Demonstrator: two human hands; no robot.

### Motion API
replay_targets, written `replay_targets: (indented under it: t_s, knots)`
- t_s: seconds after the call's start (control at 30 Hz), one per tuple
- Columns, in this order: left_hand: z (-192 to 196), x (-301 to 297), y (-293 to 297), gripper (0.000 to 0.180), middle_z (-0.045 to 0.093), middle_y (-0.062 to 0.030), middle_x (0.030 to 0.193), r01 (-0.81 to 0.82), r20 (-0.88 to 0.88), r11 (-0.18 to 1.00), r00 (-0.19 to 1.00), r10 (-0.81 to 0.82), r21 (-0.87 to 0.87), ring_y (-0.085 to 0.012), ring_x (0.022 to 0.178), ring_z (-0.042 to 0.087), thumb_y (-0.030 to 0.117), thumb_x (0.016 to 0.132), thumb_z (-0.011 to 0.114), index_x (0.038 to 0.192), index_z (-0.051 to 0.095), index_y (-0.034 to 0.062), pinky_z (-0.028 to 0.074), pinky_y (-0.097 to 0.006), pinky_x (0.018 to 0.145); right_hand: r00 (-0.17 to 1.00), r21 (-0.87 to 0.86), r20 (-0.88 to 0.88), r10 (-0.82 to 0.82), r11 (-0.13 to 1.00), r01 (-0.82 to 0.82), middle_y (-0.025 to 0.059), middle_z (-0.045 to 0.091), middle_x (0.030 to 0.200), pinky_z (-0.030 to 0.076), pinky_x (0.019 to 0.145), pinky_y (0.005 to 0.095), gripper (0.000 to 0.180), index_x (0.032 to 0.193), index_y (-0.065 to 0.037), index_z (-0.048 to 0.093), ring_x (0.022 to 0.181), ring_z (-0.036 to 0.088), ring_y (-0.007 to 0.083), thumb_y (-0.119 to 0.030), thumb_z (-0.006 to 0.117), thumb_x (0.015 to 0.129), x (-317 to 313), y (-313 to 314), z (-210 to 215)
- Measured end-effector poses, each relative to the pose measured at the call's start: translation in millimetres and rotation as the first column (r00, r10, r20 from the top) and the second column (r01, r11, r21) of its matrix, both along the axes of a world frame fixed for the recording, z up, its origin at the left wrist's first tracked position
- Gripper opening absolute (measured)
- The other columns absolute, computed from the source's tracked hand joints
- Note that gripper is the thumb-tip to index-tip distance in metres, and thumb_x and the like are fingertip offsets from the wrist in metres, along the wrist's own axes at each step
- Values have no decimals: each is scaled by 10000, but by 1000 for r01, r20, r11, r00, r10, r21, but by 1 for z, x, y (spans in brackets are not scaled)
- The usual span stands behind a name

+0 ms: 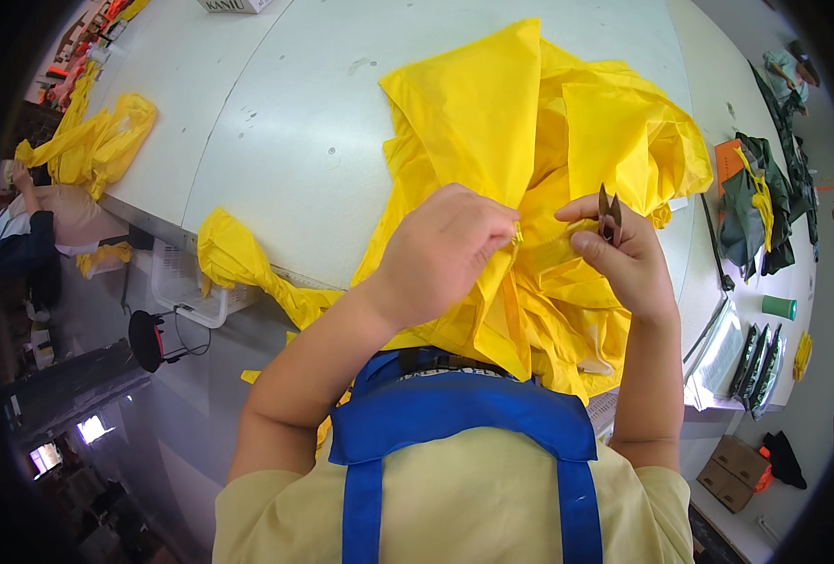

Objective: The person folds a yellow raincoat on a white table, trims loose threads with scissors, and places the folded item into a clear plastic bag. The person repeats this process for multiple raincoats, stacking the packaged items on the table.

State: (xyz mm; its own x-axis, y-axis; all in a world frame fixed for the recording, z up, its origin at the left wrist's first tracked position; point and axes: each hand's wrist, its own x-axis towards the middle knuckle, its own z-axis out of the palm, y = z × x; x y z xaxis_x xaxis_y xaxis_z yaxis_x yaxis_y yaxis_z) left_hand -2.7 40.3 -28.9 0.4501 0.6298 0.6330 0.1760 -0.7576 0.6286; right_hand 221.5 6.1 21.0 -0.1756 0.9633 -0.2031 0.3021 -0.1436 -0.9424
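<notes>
A big yellow garment of thin, smooth fabric lies heaped on the pale table and hangs over its near edge towards my lap. My left hand is closed, thumb and fingers pinching a folded edge of this fabric. A little to its right, my right hand has a pair of small dark thread snips tucked in its fingers, blades pointing up. Its thumb and forefinger meet at a yellow strip of the garment; whether they grip it firmly, I cannot tell.
Yellow fabric trails off the table's near edge over a white plastic basket. Another person sits at the far left beside more yellow fabric. Dark green garments, a green spool and packed bags lie to the right.
</notes>
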Motion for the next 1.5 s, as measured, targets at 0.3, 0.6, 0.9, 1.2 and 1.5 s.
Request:
replay_targets:
  t_s: [0.3,0.6,0.9,1.2,1.5]
  knots:
    - [12,11,-10,153,653,-102,882,-42,-6,999,999,42,-3,-270,763,608,-49,759,654,860,576,33,484,-325,675,983,-6,120,139,990,-139,-7,421,773,352,565,229,288,914,-61,419,665,376,70,-19,667,773,-10,-8,15]
    - [18,12,-10,153,643,-94,861,20,-28,999,999,-19,35,-264,771,605,-51,729,669,824,582,32,489,-331,667,966,44,181,183,980,-193,25,440,766,373,577,240,266,911,-49,426,673,410,96,-22,654,777,-17,-4,18]
    - [24,10,-6,74,629,-104,978,256,-300,957,910,-286,-136,-292,917,573,83,767,638,810,593,43,477,-365,767,994,155,90,-55,987,40,17,438,699,359,546,237,255,923,-55,413,632,421,85,5,628,801,-15,-21,-7]
    - [35,30,21,215,621,-104,972,177,-658,956,695,-288,-232,-289,972,566,273,718,721,736,618,86,305,-471,1044,999,137,19,45,989,-47,56,532,842,440,637,250,200,978,-51,481,676,494,121,-28,622,839,-13,-27,-16]
    - [49,-57,83,300,665,-81,997,31,21,580,1000,-22,-814,-166,948,621,235,927,565,1077,616,-20,470,-285,861,402,-134,314,-860,379,916,160,588,1152,456,867,325,563,1310,-26,437,1003,579,245,-272,647,849,263,-40,-197]
